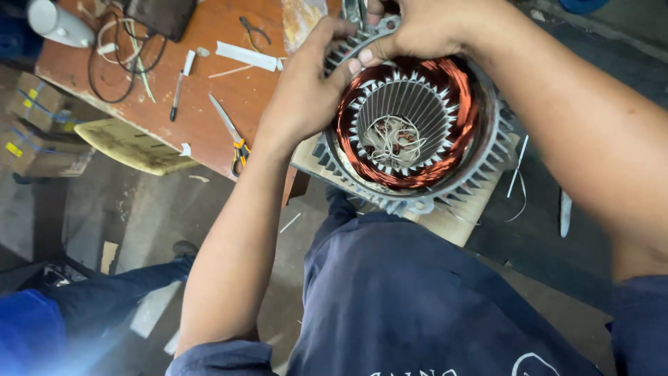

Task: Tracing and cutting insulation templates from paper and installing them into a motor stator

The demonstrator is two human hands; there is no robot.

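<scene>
A round electric motor stator [417, 198] with a finned grey metal housing stands on end on a wooden block, its open bore facing up. Copper wire windings [456, 90] ring the inside, and loose wire ends lie at the bottom of the bore. My left hand [306, 90] grips the stator's upper left rim, thumb pressing on the windings. Just beside it, my right hand [431, 28] pinches the rim and winding at the top. A metal tool [355, 10] shows between my fingers at the top edge; which hand holds it I cannot tell.
A reddish wooden table [202, 118] lies to the left with scissors [233, 136], a screwdriver [179, 87], pliers [254, 31], white paper strips [247, 56], cables and a dark case. Cardboard boxes [38, 129] sit below. Another person's blue-trousered leg [104, 289] is at lower left.
</scene>
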